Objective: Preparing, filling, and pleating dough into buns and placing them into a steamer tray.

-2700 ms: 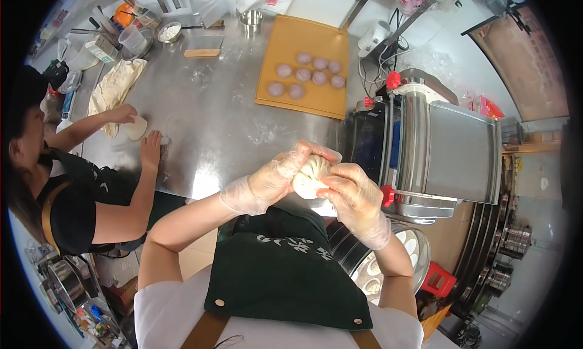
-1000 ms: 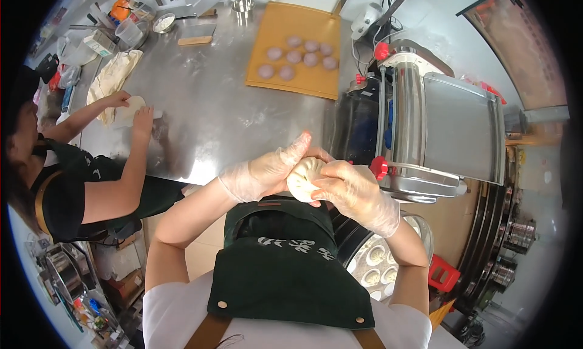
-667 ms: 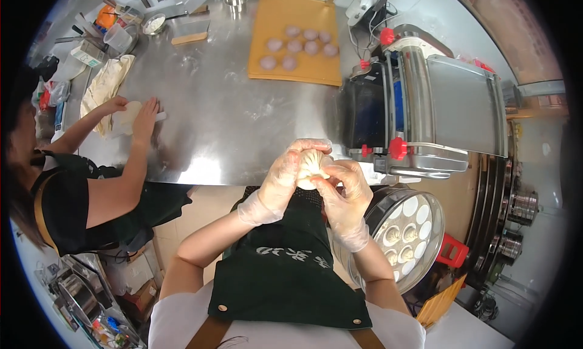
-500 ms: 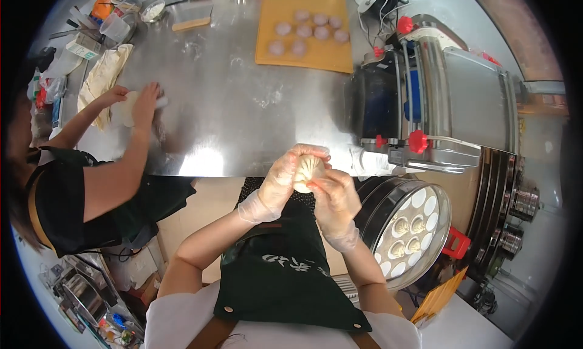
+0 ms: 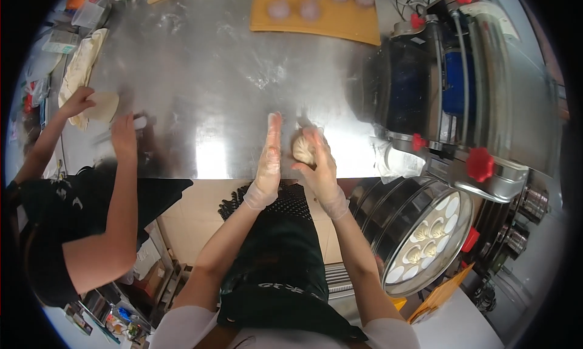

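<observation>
A pleated bun is at the front edge of the steel table, against the palm side of my right hand. That hand's fingers curl over its far side and the thumb comes in below it. My left hand stands edge-on to the left of the bun, fingers straight and together, not touching it. Both hands wear clear plastic gloves. Whether the bun rests on the steel or is held just above it, I cannot tell.
Purple filling balls lie on a yellow board. A dough-rolling machine stands right. Below it, a round steamer holds several pleated buns and white paper rounds. At left, a co-worker holds a flat dough round beside a rolling pin.
Both hands moved forward from above the apron to the table edge. My left hand let go of the bun and straightened; the right kept it. The co-worker's dough round shifted left, away from the pin.
</observation>
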Available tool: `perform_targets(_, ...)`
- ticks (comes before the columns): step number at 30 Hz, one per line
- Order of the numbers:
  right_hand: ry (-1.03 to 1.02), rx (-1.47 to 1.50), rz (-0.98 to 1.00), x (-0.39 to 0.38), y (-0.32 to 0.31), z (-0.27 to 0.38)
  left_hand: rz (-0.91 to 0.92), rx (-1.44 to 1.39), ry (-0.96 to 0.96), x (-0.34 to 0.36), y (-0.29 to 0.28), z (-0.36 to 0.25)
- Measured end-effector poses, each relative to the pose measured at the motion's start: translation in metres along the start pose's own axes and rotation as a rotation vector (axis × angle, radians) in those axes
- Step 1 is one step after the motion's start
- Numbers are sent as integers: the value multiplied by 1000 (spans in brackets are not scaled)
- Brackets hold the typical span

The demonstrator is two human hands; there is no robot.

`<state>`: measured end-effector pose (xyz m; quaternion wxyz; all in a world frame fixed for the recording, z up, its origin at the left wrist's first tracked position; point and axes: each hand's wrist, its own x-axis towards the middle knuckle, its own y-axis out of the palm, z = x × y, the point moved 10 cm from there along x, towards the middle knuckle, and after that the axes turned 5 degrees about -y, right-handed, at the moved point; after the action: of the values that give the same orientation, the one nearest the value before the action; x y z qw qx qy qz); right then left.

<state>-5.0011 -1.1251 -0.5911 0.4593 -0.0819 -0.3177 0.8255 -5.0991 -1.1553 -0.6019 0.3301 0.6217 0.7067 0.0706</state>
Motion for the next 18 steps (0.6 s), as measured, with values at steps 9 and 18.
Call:
perform_targets(9,362,606,-237,-4,29,-54,-76,298,233,36,1,61)
perform_targets(18,415,672,-325,11,26,-51,-100,227,199,47,0,68)
